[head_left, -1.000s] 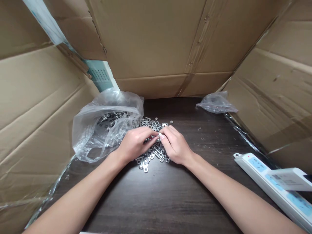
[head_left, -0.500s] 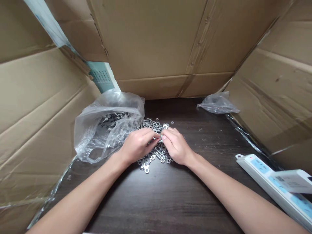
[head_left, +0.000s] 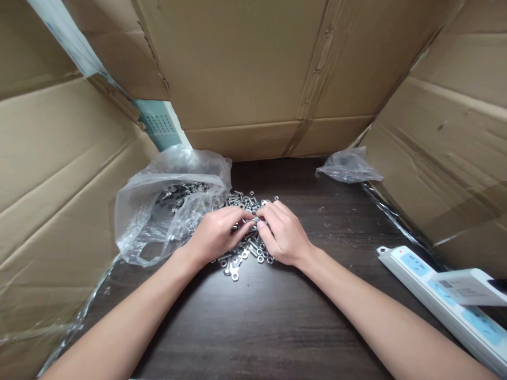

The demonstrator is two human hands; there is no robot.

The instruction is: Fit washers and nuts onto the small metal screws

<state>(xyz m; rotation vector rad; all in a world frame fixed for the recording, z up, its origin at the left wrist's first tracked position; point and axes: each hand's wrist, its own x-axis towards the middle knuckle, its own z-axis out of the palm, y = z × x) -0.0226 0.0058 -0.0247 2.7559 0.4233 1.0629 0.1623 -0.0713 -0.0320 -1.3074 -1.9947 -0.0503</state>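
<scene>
Over a loose pile of metal bolts, nuts and washers (head_left: 253,248), both my hands meet with fingertips almost touching. My left hand (head_left: 217,232) pinches a small shiny bolt (head_left: 255,218) between thumb and index finger. From the other side, the thumb and bent fingers of my right hand (head_left: 284,232) close around the bolt's other end. Whether a nut or washer sits there is hidden by the fingers. Several hex nuts, such as this nut (head_left: 235,276), lie at the pile's near edge.
Left of the pile, a clear plastic bag (head_left: 138,211) lies open with more fasteners inside. A smaller plastic bag (head_left: 350,164) is at the back right. The white power strip (head_left: 404,274) holds a plugged-in white adapter (head_left: 467,287). Cardboard walls (head_left: 245,68) enclose the dark tabletop (head_left: 253,327).
The whole view has shifted slightly, moving the scene a little left. My right hand's fingers have opened out slightly around the bolt; both hands stay over the pile.
</scene>
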